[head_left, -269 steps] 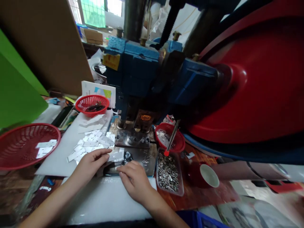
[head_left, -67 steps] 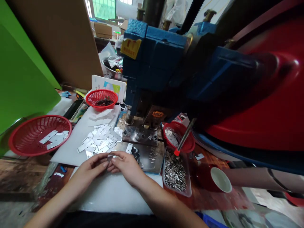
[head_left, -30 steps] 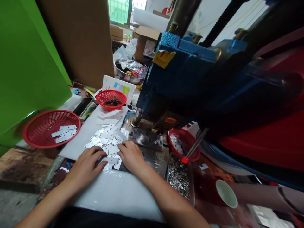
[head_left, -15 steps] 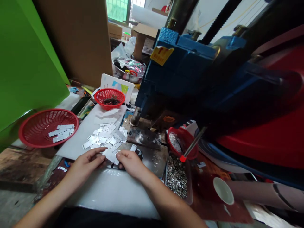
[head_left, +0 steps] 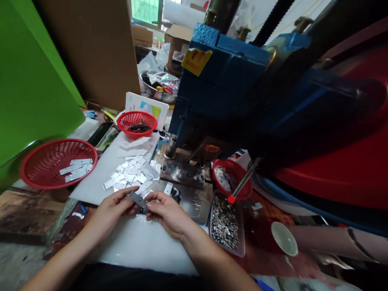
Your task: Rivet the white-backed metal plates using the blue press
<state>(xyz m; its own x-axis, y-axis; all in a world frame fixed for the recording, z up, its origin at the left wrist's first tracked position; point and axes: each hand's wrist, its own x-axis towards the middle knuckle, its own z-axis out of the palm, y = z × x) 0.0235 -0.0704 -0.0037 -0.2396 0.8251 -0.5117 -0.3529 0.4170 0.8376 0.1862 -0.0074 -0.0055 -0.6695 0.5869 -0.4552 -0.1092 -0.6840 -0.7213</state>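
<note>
Between my two hands is a small flat metal plate (head_left: pixel 138 201) with holes, tilted so that its face looks grey. My left hand (head_left: pixel 119 203) pinches its left end, and my right hand (head_left: pixel 162 208) grips the right end. Just beyond my fingers a loose pile of similar metal plates (head_left: pixel 131 171) lies on a white foam sheet (head_left: pixel 87 188). To the right of the pile is the steel die (head_left: pixel 183 173) of a blue press (head_left: pixel 218 89). One more plate (head_left: pixel 168 188) rests at the near left edge of the press bed.
A red basket (head_left: pixel 27 169) at left holds several plates. Behind the pile sits a smaller red basket (head_left: pixel 121 119) with dark pieces. Right of the press bed are a red bowl (head_left: pixel 247 190), a clear bin of small metal bits (head_left: pixel 224 226) and a white cup (head_left: pixel 284 238).
My hands have tipped the plate, turning its bright face grey. My right hand has shifted slightly left, and the camera view has moved a little.
</note>
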